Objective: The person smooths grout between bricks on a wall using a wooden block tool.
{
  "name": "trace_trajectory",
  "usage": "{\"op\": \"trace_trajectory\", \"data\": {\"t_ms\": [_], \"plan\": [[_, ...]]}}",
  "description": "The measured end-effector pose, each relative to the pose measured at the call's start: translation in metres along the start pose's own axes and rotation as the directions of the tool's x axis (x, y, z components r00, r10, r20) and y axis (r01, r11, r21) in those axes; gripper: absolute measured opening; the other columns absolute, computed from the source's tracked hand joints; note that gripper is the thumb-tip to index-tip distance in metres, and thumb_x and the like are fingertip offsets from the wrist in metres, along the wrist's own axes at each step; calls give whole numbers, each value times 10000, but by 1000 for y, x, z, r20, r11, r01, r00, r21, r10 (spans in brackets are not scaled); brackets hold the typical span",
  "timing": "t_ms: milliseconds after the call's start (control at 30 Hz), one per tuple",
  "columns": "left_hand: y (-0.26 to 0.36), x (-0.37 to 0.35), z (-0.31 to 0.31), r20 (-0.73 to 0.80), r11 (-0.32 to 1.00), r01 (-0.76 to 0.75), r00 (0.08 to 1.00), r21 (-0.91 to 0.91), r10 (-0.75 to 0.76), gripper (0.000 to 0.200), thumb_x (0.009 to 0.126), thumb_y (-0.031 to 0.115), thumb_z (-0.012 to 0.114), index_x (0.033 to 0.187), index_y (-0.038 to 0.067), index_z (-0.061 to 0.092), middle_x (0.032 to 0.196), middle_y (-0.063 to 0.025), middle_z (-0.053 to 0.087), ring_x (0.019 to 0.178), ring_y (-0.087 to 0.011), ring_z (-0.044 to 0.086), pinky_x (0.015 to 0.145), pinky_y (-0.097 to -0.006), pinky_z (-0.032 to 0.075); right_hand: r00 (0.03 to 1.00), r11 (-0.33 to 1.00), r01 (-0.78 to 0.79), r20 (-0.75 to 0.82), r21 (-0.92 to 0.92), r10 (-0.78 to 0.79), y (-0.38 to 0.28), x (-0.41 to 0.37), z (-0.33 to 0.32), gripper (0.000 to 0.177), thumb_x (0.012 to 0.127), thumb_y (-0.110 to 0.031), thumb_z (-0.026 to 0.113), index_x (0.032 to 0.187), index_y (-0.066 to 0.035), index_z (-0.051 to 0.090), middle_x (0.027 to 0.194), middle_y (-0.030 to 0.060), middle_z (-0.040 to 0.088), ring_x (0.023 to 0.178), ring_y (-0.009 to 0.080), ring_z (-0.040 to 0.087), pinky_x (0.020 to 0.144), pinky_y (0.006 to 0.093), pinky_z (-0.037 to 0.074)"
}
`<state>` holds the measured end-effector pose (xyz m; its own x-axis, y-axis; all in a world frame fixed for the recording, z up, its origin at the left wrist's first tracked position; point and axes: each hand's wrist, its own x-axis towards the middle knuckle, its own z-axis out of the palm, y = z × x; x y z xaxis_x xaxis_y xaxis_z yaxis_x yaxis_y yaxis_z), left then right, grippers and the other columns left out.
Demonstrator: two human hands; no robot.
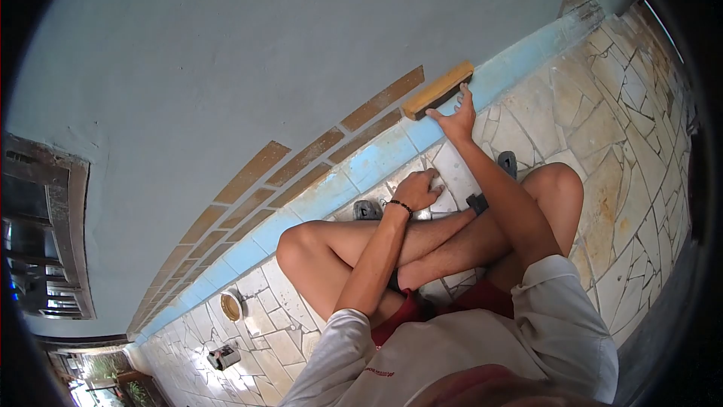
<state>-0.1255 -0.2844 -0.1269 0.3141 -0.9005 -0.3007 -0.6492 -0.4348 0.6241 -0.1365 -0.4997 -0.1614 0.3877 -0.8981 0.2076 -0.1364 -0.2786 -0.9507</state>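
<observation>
My right hand (456, 118) spans the lower long edge of a yellow-brown rectangular block (438, 91) with a dark strip along its side. Thumb and fingertips grip it against the foot of the grey wall, just above the light blue skirting band (376, 157). To its left, brown brick-shaped pieces (305, 157) run in rows on the wall, divided by pale joints. My left hand (419, 190), a dark beaded bracelet at its wrist, hangs low by the stone floor near my crossed legs. Its fingers are loosely bent and apart, with nothing visible in them.
Irregular stone paving (602, 121) covers the floor. A round white tub (232, 306) with brownish contents stands beside the skirting at lower left, and a small dark-and-white object (223, 357) lies beyond it. A wooden-framed window (49, 226) is set in the wall at left.
</observation>
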Motion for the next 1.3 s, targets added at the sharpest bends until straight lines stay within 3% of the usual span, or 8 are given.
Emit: {"op": "trace_trajectory", "data": {"t_ms": [167,467,767,867,967,1067,1167,1300], "plan": [[4,7,2,12,1000,4,1000,28,-4,504,958,398,667,1300,29,641,1046,-250,726,1020,-422,691,901,-484,538,998,991,47,-32,-122,-52,10,-1,6,1214,606,-252,1014,1574,-13,322,1543,277,465,1368,449,500,1165,492,398],[8,12,1,-12,1000,-31,999,-2,31,504,956,391,671,1303,26,640,1033,-249,725,1023,-423,692,898,-489,539,998,1000,9,-68,-10,-10,-4,1,12,1160,582,-139,1020,1528,-17,359,1529,267,480,1265,379,594,998,478,540],[8,10,-2,-3,1000,-3,1000,-8,3,486,942,393,668,1270,36,629,1100,-284,711,1114,-444,649,965,-508,523,992,992,-119,-22,47,121,-23,-2,5,1159,573,-118,1022,1521,-17,362,1508,235,502,1225,347,630,987,438,549],[7,8,-2,-2,1000,10,1000,2,-10,491,936,391,670,1276,39,628,1111,-283,711,1129,-446,647,965,-511,523,991,981,-128,-16,147,132,-28,-3,6,1034,651,-120,968,1498,-12,386,1496,238,509,1198,345,642,960,409,557],[6,4,1,15,1000,11,1000,5,-11,496,932,391,672,1283,43,629,1123,-276,712,1134,-446,650,965,-512,525,990,990,-68,-114,124,82,32,19,27,899,740,-159,894,1470,-5,392,1456,252,524,1139,317,663,933,392,565],[5,0,2,32,1000,18,999,23,-18,497,930,390,672,1290,49,633,1130,-267,715,1127,-446,657,961,-512,529,978,956,-194,-33,220,206,17,23,17,736,883,-147,773,1467,-26,342,1439,237,523,1033,298,670,901,399,590],[3,-1,3,40,999,19,999,43,-21,498,926,390,675,1293,56,637,1128,-263,719,1117,-443,664,956,-512,533,891,714,-435,152,549,427,-25,17,-4,671,907,-128,754,1442,-46,356,1378,245,546,1048,319,659,898,419,594],[7,-1,3,47,998,34,998,51,-36,506,918,392,682,1298,60,637,1124,-264,721,1117,-436,668,953,-509,535,866,703,-483,164,522,473,-34,16,-10,647,926,-134,739,1439,-51,354,1356,255,553,1052,312,655,893,417,596]]}}
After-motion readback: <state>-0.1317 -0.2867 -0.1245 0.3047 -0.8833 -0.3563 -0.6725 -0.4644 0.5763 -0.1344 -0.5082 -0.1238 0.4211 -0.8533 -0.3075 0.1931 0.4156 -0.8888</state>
